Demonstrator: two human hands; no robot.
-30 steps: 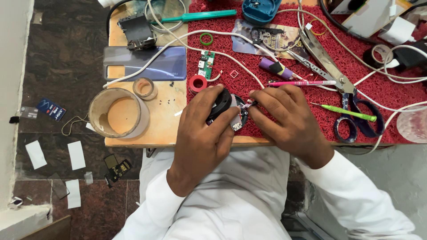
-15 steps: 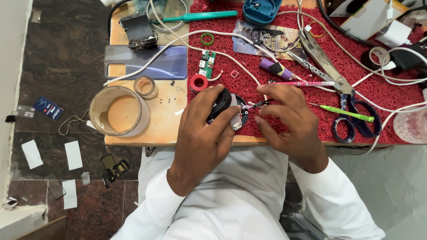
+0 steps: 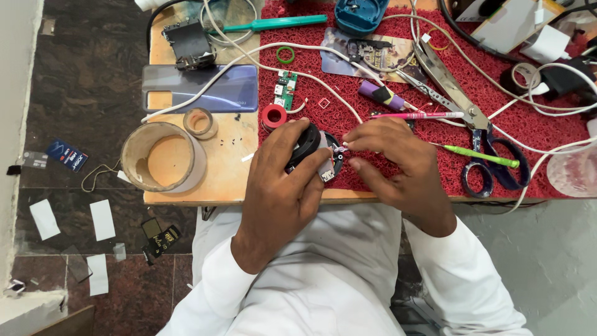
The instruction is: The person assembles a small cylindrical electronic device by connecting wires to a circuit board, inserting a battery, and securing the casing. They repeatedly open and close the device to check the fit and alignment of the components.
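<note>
Hands at frame centre, on a nubbly red mat (image 3: 547,134).
Left hand (image 3: 280,180) grips a round black casing (image 3: 306,144); right hand (image 3: 392,158) pinches a tiny metal part (image 3: 339,150).

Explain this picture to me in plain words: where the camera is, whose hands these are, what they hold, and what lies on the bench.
There is no machine here. The camera sits on a person's head and looks straight down at their own two bare hands and white-sleeved arms.

The left hand wraps around a small round black device at the near edge of the red mat. The right hand pinches at a tiny part on that device's open side; what the part is cannot be told.

Around them on the wooden table lie big scissors, a green-handled tool, a pink pen, a small green circuit board, a red tape roll, a blue phone back, a wide cardboard ring, and white cables. Paper scraps lie on the floor.
</note>
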